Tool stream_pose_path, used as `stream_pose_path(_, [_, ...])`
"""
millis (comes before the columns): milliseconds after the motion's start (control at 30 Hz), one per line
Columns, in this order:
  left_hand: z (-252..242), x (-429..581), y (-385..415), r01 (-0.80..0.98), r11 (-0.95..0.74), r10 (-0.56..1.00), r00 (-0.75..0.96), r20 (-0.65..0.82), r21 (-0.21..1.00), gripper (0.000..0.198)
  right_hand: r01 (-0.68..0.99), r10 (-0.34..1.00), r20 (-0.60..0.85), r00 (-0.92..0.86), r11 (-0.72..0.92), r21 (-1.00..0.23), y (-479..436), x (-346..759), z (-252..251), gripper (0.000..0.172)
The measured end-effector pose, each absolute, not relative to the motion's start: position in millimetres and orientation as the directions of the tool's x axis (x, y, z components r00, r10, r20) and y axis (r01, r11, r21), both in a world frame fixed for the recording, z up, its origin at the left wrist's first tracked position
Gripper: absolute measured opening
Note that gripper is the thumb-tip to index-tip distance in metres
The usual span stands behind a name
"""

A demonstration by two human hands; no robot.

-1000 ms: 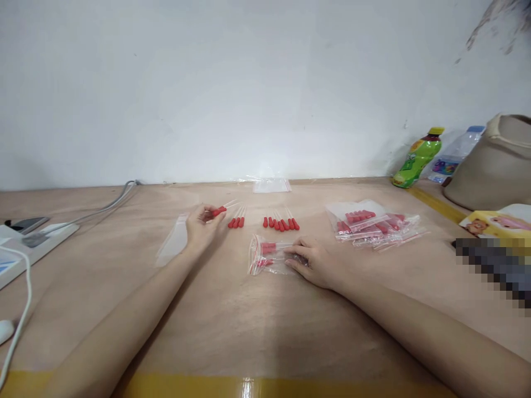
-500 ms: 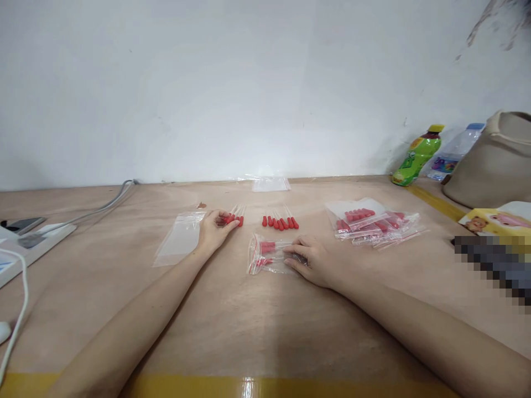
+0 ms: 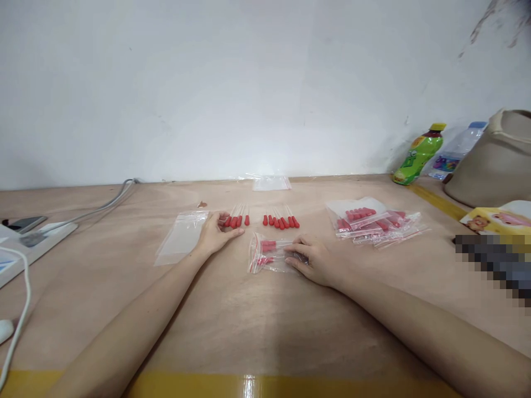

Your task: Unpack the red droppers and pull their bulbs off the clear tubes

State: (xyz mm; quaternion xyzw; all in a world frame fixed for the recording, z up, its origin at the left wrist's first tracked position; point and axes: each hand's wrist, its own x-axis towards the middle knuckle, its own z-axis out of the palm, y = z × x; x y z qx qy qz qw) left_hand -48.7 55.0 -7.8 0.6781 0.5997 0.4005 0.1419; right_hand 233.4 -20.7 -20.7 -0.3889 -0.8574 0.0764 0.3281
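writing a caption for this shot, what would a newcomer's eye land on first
Probably the red-ended sticks, in two groups midway across the table, with the left hand at the left group. Just nearer, the right hand rests on a clear bag with red pieces inside. Toward the right, near the wall, a bright green bottle stands out.

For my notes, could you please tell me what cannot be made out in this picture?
In the head view:
Nearest zip bag: its right end, hidden by the right hand.
Left hand: whether it grips a red-bulbed dropper, hidden by its own fingers.
Dark object, right: pixelated, cut off by the edge.
White object, left: cut off by the edge.
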Motion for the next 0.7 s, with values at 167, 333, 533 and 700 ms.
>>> stream_pose_path(167, [-5,-45,50,0.749,-0.252,0.883,-0.082,0.463,0.613,0.053,0.611,0.723,0.491,-0.486,0.683,-0.400,-21,234,-20,0.020])
stream_pose_path(333, [-3,-32,14,0.731,-0.540,0.726,0.155,0.670,0.417,0.016,0.610,0.722,0.486,-0.492,0.685,-0.399,-23,234,-16,0.018])
stream_pose_path(533, [8,-10,-24,0.490,-0.694,0.714,0.559,0.421,0.527,0.029,0.589,0.718,0.497,-0.488,0.691,-0.420,-22,234,-15,0.020])
stream_pose_path(700, [13,-6,-19,0.483,-0.646,0.729,0.620,0.290,0.592,0.042,0.586,0.731,0.442,-0.519,0.681,-0.439,-21,237,-13,0.021])
